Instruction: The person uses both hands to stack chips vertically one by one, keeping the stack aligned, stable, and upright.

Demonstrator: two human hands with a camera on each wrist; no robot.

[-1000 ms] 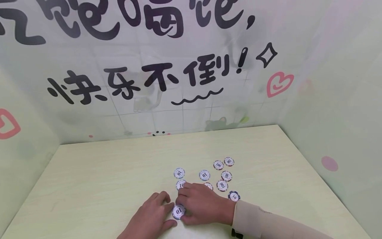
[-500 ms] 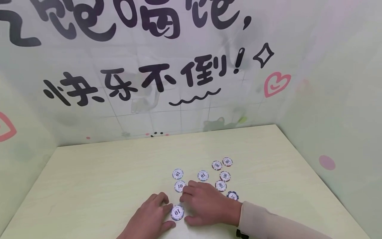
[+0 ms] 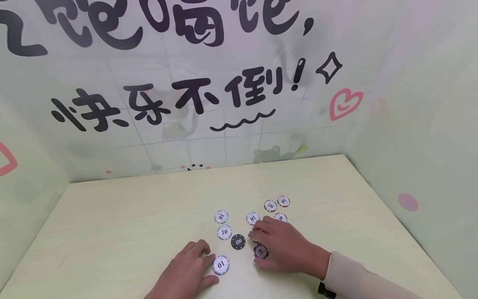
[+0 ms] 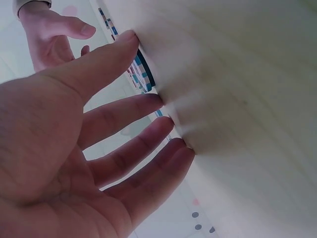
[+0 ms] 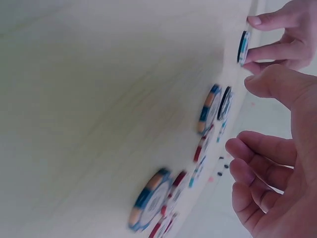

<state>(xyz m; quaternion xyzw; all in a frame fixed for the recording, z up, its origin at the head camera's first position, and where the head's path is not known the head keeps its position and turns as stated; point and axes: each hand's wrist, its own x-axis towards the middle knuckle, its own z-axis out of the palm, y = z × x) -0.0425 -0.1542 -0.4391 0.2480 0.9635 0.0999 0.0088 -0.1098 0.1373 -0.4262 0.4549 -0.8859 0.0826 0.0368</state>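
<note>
My left hand (image 3: 188, 268) rests on the table with its thumb and index finger on either side of a poker chip (image 3: 220, 265) marked 10. From the left wrist view, a dark edge shows beneath that chip's blue-and-white edge (image 4: 144, 74), and the fingertips touch the tabletop. My right hand (image 3: 285, 247) hovers over the chips on the right, thumb apart from the loosely bent fingers. Under its thumb and index finger shows a dark-edged chip (image 3: 261, 251) marked 10. A black chip (image 3: 238, 241) marked 100 lies between the hands. The right wrist view shows nothing in the right hand (image 5: 282, 163).
Two chips marked 10, a farther chip (image 3: 221, 216) and a nearer chip (image 3: 224, 232), lie left of the black one. Another 10 chip (image 3: 253, 218) and several red-edged 100 chips (image 3: 270, 205) lie farther back. The pale table (image 3: 123, 232) meets printed walls (image 3: 168, 145) behind and beside it.
My right hand has moved right, away from the chip at my left hand, uncovering the black 100 chip and now covering other chips. My left hand stays where it was.
</note>
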